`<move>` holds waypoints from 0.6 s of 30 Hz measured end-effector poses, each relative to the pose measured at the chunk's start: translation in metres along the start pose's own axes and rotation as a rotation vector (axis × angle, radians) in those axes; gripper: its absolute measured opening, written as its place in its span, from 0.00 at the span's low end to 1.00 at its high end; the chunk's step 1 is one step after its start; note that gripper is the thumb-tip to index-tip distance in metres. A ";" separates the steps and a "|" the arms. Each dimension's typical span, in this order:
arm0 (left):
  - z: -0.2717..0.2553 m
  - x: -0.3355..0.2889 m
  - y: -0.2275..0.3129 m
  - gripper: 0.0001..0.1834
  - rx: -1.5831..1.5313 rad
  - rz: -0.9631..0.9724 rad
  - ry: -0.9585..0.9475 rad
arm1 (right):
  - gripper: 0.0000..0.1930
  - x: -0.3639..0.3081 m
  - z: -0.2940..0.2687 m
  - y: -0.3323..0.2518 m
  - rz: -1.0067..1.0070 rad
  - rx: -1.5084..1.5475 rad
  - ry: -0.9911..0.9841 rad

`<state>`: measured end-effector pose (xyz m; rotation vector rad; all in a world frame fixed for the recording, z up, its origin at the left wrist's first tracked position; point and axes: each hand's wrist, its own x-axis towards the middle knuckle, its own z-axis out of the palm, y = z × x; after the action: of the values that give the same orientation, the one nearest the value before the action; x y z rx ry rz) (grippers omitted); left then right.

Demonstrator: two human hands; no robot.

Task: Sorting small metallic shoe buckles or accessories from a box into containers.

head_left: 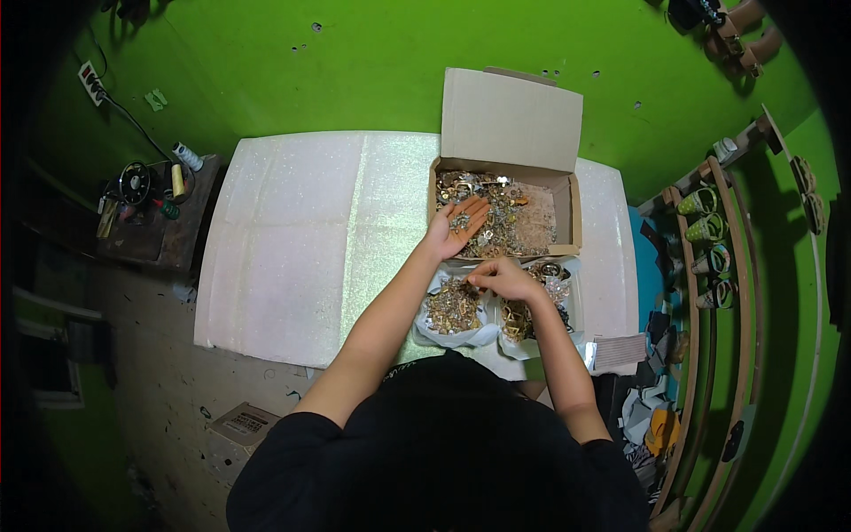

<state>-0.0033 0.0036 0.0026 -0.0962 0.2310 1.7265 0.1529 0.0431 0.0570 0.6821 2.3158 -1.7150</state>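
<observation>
My left hand (454, 232) is turned palm up over the left part of an open cardboard box (574, 213), its fingers stretched out. A small heap of tiny shiny pieces (460, 222) rests in that palm. Inside the box lies a mixed mass of small metal fittings (501, 217). My right hand (503, 279) is closed in a pinch just in front of the box, above the gap between two white plastic bags. What its fingertips hold is too small to make out. The left bag (479, 337) contains gold and silver bits (452, 309); the right bag (519, 349) holds similar, larger pieces.
The box stands on a table with a glittery white cover (284, 230), its lid (512, 120) raised toward the green wall. A grey ribbed piece (619, 353) lies at the right front corner. Sandals hang on a wooden rack (740, 355) at right; thread spools (187, 157) stand on a side table.
</observation>
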 end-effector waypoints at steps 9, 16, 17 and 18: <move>0.001 0.000 -0.003 0.25 0.101 0.028 0.038 | 0.10 0.039 -0.016 -0.023 -0.193 -0.221 0.470; -0.022 0.009 -0.001 0.23 0.181 -0.017 0.159 | 0.12 0.071 0.002 -0.019 -0.407 -0.511 0.674; -0.020 0.008 0.001 0.23 0.181 -0.015 0.159 | 0.13 0.071 0.005 -0.022 -0.368 -0.547 0.638; -0.020 0.008 0.000 0.23 0.189 -0.023 0.100 | 0.14 0.072 0.007 -0.024 -0.360 -0.579 0.615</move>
<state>-0.0061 0.0069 -0.0180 -0.0465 0.4636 1.6708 0.0777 0.0497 0.0462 0.7750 3.3143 -0.8840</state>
